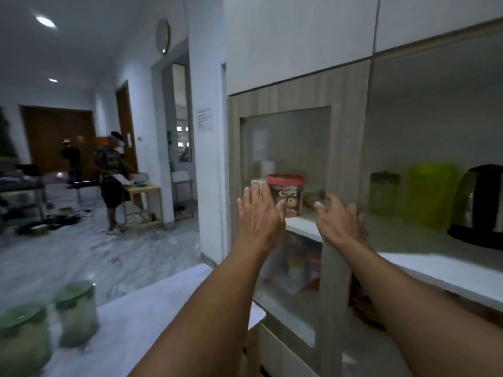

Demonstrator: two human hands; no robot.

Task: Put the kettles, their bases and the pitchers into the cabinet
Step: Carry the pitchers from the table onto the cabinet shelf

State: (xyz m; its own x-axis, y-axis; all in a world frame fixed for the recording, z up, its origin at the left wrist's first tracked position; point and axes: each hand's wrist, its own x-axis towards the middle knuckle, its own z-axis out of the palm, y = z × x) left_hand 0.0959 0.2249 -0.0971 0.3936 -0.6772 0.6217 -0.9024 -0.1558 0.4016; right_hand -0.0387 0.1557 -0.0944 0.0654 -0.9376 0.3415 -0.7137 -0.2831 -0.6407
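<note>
While both arms reach toward the cabinet (337,85), nothing is held yet. Far left, on the white table (141,319), two glass jars w/ green lids (76,314) sit blurred near the edge; not task items as far as I can tell. Background left: people standing by a wooden table in the hall, well apart from the work.

Left hand (258,213) is raised in front of the glass door (285,164), fingers (254,193) spread and straight, empty, palm facing the pane. Whether it touches the glass, can't tell. Behind the pane on the shelf (302,227): a red-lidded snack tub (287,194) and a pale cup beside it.

Right hand (337,221) hovers at the door's right frame, just over the shelf edge, fingers loosely curled and apart, gripping nothing.

Further right inside the cabinet: a dark green-tinted pitcher (383,193), then a yellow-green pitcher (430,194), then a steel kettle (479,202) w/ black lid on its black base (473,236), standing close in a row. So several task items look already stowed; prob. the step in hand is sliding or closing the door.

Handling, as judgement: pitchers look like thin plastic, light, a bit flexy, so take by handle or around the body. Kettle is heavier, smooth steel is slippery; grip the handle, and lift base separately since it likely isn't locked on.
</note>
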